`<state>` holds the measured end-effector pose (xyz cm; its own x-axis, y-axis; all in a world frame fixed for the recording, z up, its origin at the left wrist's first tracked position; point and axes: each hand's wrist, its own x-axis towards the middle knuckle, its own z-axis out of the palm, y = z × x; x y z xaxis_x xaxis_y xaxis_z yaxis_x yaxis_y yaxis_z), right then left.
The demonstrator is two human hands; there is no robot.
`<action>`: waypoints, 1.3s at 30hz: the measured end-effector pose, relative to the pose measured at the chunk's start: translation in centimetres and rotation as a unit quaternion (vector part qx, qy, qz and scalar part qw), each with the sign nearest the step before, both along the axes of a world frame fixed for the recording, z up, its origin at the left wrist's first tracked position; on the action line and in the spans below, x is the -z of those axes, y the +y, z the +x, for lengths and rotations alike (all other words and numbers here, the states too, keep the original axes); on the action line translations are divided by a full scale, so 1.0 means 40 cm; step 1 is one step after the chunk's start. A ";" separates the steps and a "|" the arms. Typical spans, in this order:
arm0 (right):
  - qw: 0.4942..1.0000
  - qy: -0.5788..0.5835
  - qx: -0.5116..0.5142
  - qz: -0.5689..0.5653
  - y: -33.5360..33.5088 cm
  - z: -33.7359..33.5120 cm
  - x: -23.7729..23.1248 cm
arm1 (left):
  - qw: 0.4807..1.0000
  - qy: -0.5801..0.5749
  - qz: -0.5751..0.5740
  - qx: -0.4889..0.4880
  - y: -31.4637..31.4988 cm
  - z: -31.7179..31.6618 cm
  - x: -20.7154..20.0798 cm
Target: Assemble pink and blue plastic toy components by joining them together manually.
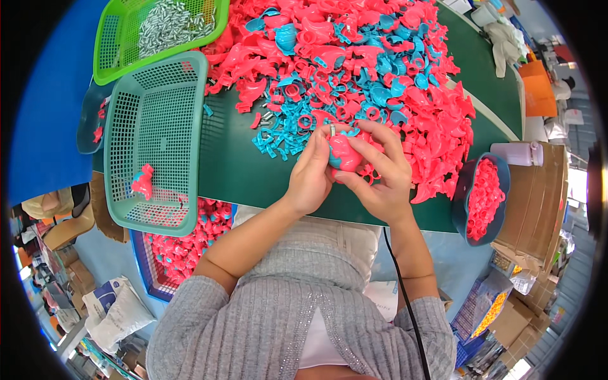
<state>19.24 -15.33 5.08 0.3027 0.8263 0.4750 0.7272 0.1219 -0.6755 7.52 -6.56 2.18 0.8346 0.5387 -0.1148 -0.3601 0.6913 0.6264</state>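
Between both hands, just above the near edge of the green table, is a rounded pink and blue plastic toy part [344, 154]. A small silvery metal cylinder [332, 130] stands up at its top, by the fingertips. My left hand [310, 170] wraps the part's left side with fingers pressed together. My right hand [387, 171] grips it from the right, thumb below and fingers above. The hands hide much of the part. Right beyond them spreads a large heap of loose pink pieces [437, 145] mixed with blue pieces [285, 130].
To the left, a teal basket [201, 126] holds one pink and blue assembled piece [143, 182]. Behind it, a green basket [221, 25] contains silvery cylinders. A dark bowl [461, 196] of pink rings sits at the right edge. Below the table, a crate [147, 269] holds several pink pieces. A black cable [405, 297] hangs beside my right arm.
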 end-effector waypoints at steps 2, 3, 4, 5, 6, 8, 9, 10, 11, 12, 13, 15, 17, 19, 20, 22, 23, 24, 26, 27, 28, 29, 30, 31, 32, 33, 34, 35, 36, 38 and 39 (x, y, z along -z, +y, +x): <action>1.000 0.005 0.001 0.002 0.002 0.000 0.000 | 0.999 0.009 0.034 0.005 0.000 -0.004 0.004; 1.000 0.010 0.001 0.004 0.002 0.000 -0.001 | 0.997 0.018 0.069 0.011 0.001 -0.007 0.008; 1.000 0.011 0.000 0.004 0.002 0.001 0.000 | 0.997 0.019 0.068 0.010 0.003 -0.013 0.013; 0.999 0.031 -0.016 0.003 0.002 0.002 0.001 | 0.997 0.006 0.073 0.019 0.005 -0.021 0.019; 0.998 0.051 -0.032 0.002 0.002 0.003 0.002 | 0.996 -0.008 0.079 0.028 0.004 -0.026 0.022; 0.997 0.071 -0.025 -0.006 -0.002 -0.001 -0.009 | 0.991 0.020 0.130 0.023 -0.002 -0.029 0.001; 0.996 0.089 -0.021 -0.014 -0.004 -0.003 -0.012 | 0.982 0.047 0.182 0.015 -0.005 -0.030 -0.006; 0.996 0.090 -0.020 -0.013 -0.005 -0.005 -0.008 | 0.982 0.048 0.183 0.017 -0.006 -0.028 -0.006; 0.994 0.101 -0.029 -0.007 -0.006 -0.007 0.000 | 0.987 0.046 0.156 0.009 -0.007 -0.024 -0.007; 0.993 0.112 -0.038 0.000 -0.007 -0.008 0.005 | 0.991 0.044 0.130 0.002 -0.007 -0.022 -0.007; 0.993 0.113 -0.037 0.001 -0.008 -0.008 0.005 | 0.990 0.044 0.131 0.002 -0.008 -0.023 -0.007; 0.993 0.099 -0.052 0.034 -0.011 -0.007 0.003 | 0.985 0.048 0.162 0.014 -0.010 -0.032 -0.006; 0.995 0.084 -0.047 0.038 -0.014 -0.008 -0.003 | 0.984 0.053 0.172 0.017 -0.011 -0.034 0.006; 0.996 0.070 -0.042 0.040 -0.019 -0.009 -0.016 | 0.982 0.058 0.180 0.020 -0.014 -0.032 0.008; 0.990 0.125 -0.038 0.044 -0.021 -0.008 -0.028 | 0.983 0.054 0.176 0.014 -0.015 -0.030 0.005; 0.982 0.181 -0.032 0.048 -0.026 0.001 -0.026 | 0.984 0.049 0.172 0.010 -0.017 -0.031 0.000; 0.958 0.285 -0.026 0.033 -0.027 0.016 -0.012 | 0.979 0.053 0.194 0.018 -0.015 -0.035 0.000; 0.922 0.385 -0.021 0.017 -0.026 0.027 -0.002 | 0.975 0.056 0.215 0.025 -0.016 -0.037 -0.001; 0.893 0.448 -0.039 0.001 -0.017 0.030 -0.013 | 0.975 0.046 0.215 0.028 -0.019 -0.036 -0.006; 0.880 0.473 -0.044 -0.014 -0.015 0.031 -0.016 | 0.976 0.035 0.214 0.027 -0.021 -0.037 -0.007; 0.865 0.499 -0.050 -0.028 -0.015 0.030 -0.016 | 0.976 0.037 0.214 0.029 -0.022 -0.036 -0.006; 0.864 0.501 -0.048 -0.028 -0.014 0.030 -0.009 | 0.971 0.033 0.234 0.025 -0.021 -0.035 -0.003; 0.849 0.527 -0.041 -0.020 -0.014 0.031 0.005 | 0.966 0.028 0.255 0.021 -0.019 -0.035 0.000; 0.833 0.552 -0.035 -0.011 -0.012 0.035 0.019 | 0.966 0.029 0.255 0.022 -0.018 -0.033 0.004; 0.817 0.576 -0.028 -0.002 -0.009 0.039 0.027 | 0.977 0.047 0.208 0.024 -0.017 -0.032 0.007; 0.828 0.560 -0.007 -0.012 -0.001 0.035 0.033 | 0.985 0.064 0.160 0.025 -0.015 -0.031 0.011; 0.828 0.561 -0.007 -0.012 0.001 0.031 0.032 | 0.985 0.065 0.160 0.026 -0.012 -0.030 0.015; 0.835 0.550 0.005 -0.028 0.001 0.027 0.028 | 0.992 0.056 0.106 0.030 -0.008 -0.029 0.019; 0.841 0.539 0.017 -0.043 0.000 0.023 0.025 | 0.997 0.047 0.052 0.034 -0.005 -0.030 0.022; 0.856 0.515 -0.040 -0.035 -0.010 0.018 0.019 | 0.996 0.066 0.047 0.039 0.004 -0.034 0.011; 0.867 0.488 -0.098 -0.027 -0.014 0.015 0.018 | 0.995 0.084 0.043 0.044 0.008 -0.035 0.007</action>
<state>19.84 -15.89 4.36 0.3900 0.9203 0.0312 -0.2253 0.1282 -0.9658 6.11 -6.24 1.89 0.8520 0.4780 -0.2136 -0.1856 0.6572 0.7305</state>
